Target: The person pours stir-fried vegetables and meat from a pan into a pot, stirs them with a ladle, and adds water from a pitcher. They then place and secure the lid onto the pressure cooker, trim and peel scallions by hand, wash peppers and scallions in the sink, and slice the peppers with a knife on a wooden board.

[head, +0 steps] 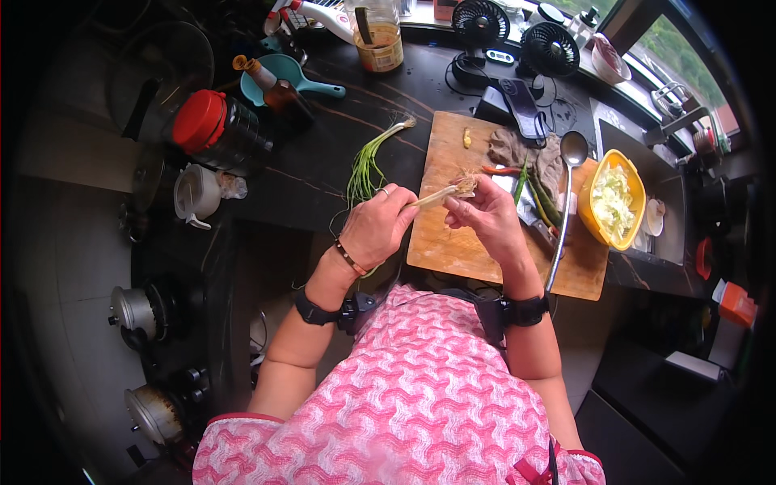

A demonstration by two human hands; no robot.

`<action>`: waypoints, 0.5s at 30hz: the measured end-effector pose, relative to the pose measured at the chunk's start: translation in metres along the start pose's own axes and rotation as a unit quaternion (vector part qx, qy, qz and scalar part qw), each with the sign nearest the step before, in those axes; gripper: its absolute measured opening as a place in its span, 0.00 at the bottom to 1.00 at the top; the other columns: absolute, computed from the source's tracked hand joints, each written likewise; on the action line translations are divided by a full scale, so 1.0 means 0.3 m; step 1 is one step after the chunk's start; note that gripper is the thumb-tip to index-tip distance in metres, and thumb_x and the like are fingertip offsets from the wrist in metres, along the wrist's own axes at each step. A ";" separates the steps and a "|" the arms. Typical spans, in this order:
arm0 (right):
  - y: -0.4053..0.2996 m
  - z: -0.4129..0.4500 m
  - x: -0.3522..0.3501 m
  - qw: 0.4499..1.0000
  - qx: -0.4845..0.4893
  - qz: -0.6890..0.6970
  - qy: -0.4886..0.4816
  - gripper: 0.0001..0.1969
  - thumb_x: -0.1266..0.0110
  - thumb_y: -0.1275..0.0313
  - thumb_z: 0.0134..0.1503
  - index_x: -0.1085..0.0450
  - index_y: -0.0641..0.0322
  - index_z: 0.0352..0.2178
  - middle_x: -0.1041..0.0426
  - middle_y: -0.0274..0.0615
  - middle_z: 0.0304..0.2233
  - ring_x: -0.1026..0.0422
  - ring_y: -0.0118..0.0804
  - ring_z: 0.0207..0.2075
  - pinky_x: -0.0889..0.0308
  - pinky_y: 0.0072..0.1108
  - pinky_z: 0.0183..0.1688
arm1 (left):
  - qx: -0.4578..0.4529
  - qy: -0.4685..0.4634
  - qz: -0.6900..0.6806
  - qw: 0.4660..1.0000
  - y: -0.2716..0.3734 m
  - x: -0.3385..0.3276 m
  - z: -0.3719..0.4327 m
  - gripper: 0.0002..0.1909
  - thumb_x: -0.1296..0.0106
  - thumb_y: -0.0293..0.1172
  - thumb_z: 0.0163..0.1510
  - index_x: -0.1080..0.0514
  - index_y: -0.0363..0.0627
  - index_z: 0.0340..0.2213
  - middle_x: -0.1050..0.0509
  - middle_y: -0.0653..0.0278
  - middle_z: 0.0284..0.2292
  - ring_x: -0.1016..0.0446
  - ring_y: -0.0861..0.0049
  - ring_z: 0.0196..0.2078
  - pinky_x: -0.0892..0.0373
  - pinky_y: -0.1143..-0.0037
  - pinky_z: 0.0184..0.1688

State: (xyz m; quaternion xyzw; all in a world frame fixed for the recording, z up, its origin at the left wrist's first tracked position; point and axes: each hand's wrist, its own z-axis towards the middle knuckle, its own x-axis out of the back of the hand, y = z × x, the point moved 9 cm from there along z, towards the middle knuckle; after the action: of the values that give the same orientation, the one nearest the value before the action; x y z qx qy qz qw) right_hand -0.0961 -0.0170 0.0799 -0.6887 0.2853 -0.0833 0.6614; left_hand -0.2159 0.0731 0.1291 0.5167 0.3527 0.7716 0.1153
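My left hand (pixel 377 223) grips the stalks of a small bunch of scallions (pixel 438 195), held above the left side of a wooden cutting board (pixel 451 248). At the bunch's root end, the fingers of my right hand (pixel 488 212) pinch the pale bulbs and stringy roots. More scallions (pixel 370 160) lie on the dark counter beyond my left hand. To the right of my right hand, green chillies (pixel 541 197) and a red chilli (pixel 502 171) rest on the board beside a knife, whose handle (pixel 544 236) shows. A piece of ginger (pixel 467 137) sits near the far edge.
A metal ladle (pixel 570 182) and a grey-brown cloth (pixel 512 145) lie on the board. Right of them is a yellow basket (pixel 585 197) of chopped pale vegetable, by the sink (pixel 670 206). A red-lidded jar (pixel 242 133), a bottle (pixel 285 100) and a teal strainer (pixel 327 89) stand at left.
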 end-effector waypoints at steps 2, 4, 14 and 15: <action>0.015 -0.002 -0.017 0.999 -0.020 0.015 -0.026 0.09 0.44 0.73 0.52 0.34 0.68 0.32 0.28 0.37 0.25 0.29 0.23 0.23 0.33 0.13 0.25 | 0.009 -0.019 -0.037 0.999 -0.008 -0.027 -0.006 0.04 0.52 0.25 0.51 0.34 0.40 0.31 0.32 0.55 0.24 0.31 0.58 0.26 0.35 0.71 0.27; 0.017 -0.008 -0.012 0.998 -0.040 -0.030 -0.024 0.07 0.45 0.74 0.52 0.33 0.68 0.30 0.28 0.37 0.23 0.29 0.23 0.22 0.33 0.13 0.25 | 0.004 -0.007 -0.023 1.000 -0.015 -0.029 -0.008 0.04 0.52 0.25 0.51 0.34 0.40 0.31 0.31 0.55 0.24 0.30 0.57 0.26 0.35 0.70 0.27; 0.015 -0.006 -0.024 0.999 -0.009 -0.041 0.003 0.04 0.50 0.76 0.54 0.33 0.68 0.29 0.29 0.36 0.22 0.29 0.23 0.22 0.32 0.14 0.25 | 0.002 -0.020 -0.019 1.000 -0.021 -0.007 0.014 0.04 0.55 0.26 0.54 0.35 0.40 0.32 0.31 0.52 0.22 0.29 0.56 0.28 0.34 0.69 0.27; 0.012 -0.007 -0.024 0.999 -0.009 -0.042 0.003 0.04 0.50 0.76 0.54 0.33 0.68 0.29 0.29 0.36 0.22 0.29 0.23 0.22 0.32 0.14 0.25 | 0.019 -0.047 -0.049 0.998 -0.029 -0.031 0.009 0.04 0.56 0.26 0.54 0.36 0.39 0.32 0.31 0.53 0.22 0.29 0.57 0.27 0.34 0.70 0.27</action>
State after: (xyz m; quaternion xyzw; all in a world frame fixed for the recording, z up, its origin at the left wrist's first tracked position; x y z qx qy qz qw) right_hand -0.1041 -0.0150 0.0785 -0.7056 0.2590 -0.1102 0.6503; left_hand -0.2112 0.0755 0.1174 0.5366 0.3865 0.7330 0.1589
